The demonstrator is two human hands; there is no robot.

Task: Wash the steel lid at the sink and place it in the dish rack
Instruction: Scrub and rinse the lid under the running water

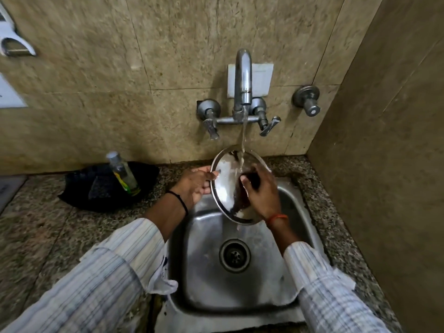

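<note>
The round steel lid (224,186) is held tilted on edge over the steel sink (209,260), under the running tap (243,75). A stream of water falls onto its upper face. My left hand (195,185) grips the lid's left rim, thumb on the shiny face. My right hand (260,191) lies flat against the lid's right half, fingers spread over it; part of the lid is hidden behind it. Whether it holds a scrubber I cannot tell. No dish rack is in view.
A black bowl (79,188) with a clear soap bottle (123,174) stands on the granite counter left of the sink. Tap handles (211,128) and a side valve (308,100) jut from the tiled wall. A side wall closes the right.
</note>
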